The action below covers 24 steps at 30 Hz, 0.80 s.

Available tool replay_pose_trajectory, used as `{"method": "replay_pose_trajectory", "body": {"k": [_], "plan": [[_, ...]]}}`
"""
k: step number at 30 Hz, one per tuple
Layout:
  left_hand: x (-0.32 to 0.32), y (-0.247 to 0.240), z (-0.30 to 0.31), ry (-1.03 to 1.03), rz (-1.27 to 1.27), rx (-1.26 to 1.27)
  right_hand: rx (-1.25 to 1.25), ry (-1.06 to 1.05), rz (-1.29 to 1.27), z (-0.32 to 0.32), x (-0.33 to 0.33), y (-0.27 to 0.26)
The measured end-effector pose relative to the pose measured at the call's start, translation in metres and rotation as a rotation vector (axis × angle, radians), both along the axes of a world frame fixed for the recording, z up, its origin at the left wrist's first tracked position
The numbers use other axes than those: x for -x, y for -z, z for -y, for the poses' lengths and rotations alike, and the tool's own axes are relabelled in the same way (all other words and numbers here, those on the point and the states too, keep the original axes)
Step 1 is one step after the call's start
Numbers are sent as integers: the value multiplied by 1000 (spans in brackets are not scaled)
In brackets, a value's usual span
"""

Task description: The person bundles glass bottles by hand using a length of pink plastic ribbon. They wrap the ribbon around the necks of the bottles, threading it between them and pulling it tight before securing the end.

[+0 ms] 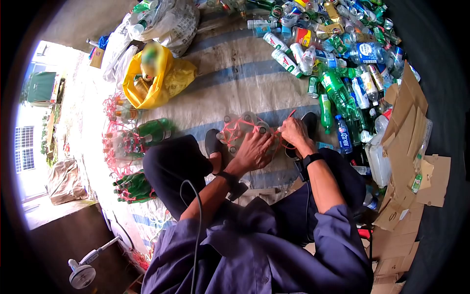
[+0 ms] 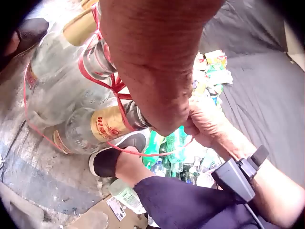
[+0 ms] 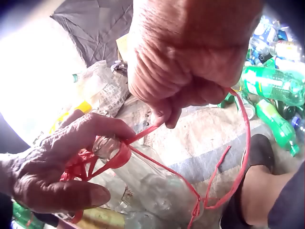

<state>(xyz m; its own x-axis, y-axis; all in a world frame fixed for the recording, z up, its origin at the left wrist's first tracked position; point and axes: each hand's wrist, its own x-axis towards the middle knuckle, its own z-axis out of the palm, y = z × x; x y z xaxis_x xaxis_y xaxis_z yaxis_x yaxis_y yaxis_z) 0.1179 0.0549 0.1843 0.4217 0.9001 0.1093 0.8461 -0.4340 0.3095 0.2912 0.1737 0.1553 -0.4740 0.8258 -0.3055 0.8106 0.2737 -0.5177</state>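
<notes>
Between my feet stands a bundle of clear glass bottles [image 1: 248, 119], several necks linked by red plastic string [image 3: 246, 124]. In the left wrist view, one bottle [image 2: 107, 125] carries a gold neck label. My left hand [image 1: 253, 151] lies over the bundle's near side; in the right wrist view its index finger and thumb straddle a bottle neck [image 3: 107, 145] looped with the string. Just right of it, my right hand [image 1: 294, 133] grips the string with curled fingers and draws a length taut from that neck. A loop and a loose end hang below the right hand.
On the left stand string-tied bottles, including green ones [image 1: 139, 186], below a yellow bag [image 1: 161, 78] and white sacks [image 1: 174, 24]. A heap of plastic bottles and cans [image 1: 342, 49] spreads at the right, bordered by cardboard [image 1: 401, 147]. My shoes [image 1: 213, 143] flank the bundle.
</notes>
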Motion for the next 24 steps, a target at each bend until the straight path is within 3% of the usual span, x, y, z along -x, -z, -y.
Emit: {"method": "replay_pose_trajectory", "body": {"k": [4,6,8,9,15,21,24], "plan": [[0,2,-3,-19,1,-35,-69,2,45,-4,-4,32],[1,7,-5,-30,13,-22,-292,-47,-38,-8,-13,48],[4,9,0,-52,13,-11,-238,9,-54,-10,-18,53],[3,8,0,-54,11,1,-169,45,-15,-11,-18,29],[5,0,-2,-57,-1,-24,-219,36,38,-16,-13,20],[6,4,4,-75,43,-94,-263,75,-67,-12,-7,-10],[4,13,7,-91,101,-74,-250,36,-153,-5,3,-53]]}}
